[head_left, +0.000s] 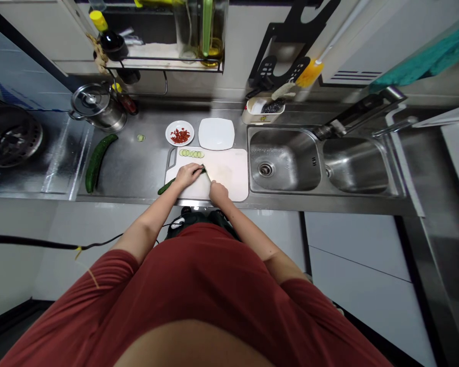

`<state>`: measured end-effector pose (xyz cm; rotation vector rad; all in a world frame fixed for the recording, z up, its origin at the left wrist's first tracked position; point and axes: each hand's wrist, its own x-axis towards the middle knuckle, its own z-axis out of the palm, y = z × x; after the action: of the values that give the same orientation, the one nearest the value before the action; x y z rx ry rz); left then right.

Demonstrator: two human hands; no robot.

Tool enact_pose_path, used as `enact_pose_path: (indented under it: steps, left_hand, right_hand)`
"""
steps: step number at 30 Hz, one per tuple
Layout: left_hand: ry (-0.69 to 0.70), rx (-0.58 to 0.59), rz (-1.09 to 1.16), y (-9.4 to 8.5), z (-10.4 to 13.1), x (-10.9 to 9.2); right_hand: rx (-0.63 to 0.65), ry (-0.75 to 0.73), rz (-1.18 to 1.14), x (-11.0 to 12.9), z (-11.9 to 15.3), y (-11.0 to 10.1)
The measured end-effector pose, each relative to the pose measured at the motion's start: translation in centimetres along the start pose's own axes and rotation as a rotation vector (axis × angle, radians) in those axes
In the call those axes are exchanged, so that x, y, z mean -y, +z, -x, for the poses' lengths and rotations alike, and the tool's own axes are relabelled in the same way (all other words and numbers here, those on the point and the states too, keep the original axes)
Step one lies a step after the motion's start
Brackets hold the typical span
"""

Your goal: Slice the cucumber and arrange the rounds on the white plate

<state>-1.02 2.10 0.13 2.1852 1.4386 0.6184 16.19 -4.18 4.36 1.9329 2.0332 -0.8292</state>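
My left hand (188,176) is closed over a cucumber (167,187) that lies on the white cutting board (229,176), its far end sticking out past the board's left side. In my right hand (218,193) is the handle of a knife (207,175), its blade at the cucumber's cut end beside my left fingertips. A row of thin cucumber slices (192,153) lies along the top of the board. Behind the board stand a small plate (169,134) of chopped red pieces (180,135) and a bare white square plate (216,133).
A whole cucumber (98,162) and a small cucumber end (141,137) lie to the left. Further back stands a lidded steel pot (97,108); a stove burner (13,135) is at far left. The double sink (285,184) adjoins on the right, with a utensil holder (263,118) behind.
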Motion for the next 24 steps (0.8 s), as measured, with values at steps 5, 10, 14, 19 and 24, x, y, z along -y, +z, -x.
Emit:
enact_pose_path:
  steps: [5,10,14,19,24]
  left_hand:
    - [-0.047,-0.006,-0.018,-0.6,-0.2,-0.6]
    - [-0.117,0.011,-0.031,-1.0,-0.4,-0.6]
    - [-0.143,-0.028,-0.001,-1.0,-0.3,-0.6]
    - [-0.123,-0.050,-0.023,-0.7,0.0,-1.0]
    - [-0.222,-0.165,0.067,-1.0,-0.7,-1.6]
  right_hand:
    - [0.027,-0.003,0.027,-1.0,0.8,-0.1]
    - [-0.015,0.007,0.109,-3.1,1.7,-1.0]
    - [-0.150,0.034,0.198,-4.8,2.6,-2.0]
    - [-0.305,0.024,0.267,-6.0,3.0,-3.0]
    - [-0.349,0.006,0.248,-6.4,3.2,-3.5]
